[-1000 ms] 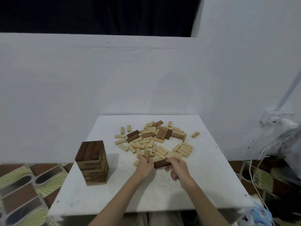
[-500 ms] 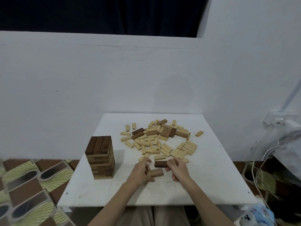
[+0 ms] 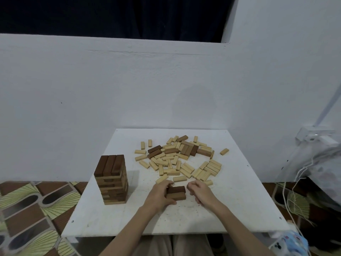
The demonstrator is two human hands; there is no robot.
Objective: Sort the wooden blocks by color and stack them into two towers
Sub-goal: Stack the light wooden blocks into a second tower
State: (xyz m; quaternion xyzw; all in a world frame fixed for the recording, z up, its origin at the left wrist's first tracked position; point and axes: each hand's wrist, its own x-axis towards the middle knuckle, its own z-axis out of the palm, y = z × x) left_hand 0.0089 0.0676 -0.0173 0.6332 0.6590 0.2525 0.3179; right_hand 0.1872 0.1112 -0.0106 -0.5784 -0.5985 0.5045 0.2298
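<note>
gathering dark blocks point(image 3: 176, 192): left hand point(image 3: 160, 195) grasping pair, right hand point(image 3: 200, 193) loosely curled, empty. next: carry to dark tower point(image 3: 112, 179), align crosswise.

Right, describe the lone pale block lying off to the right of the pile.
On the white table, find the scattered pile at the back. The lone block lies apart past its right edge, angled, touching nothing.
</note>
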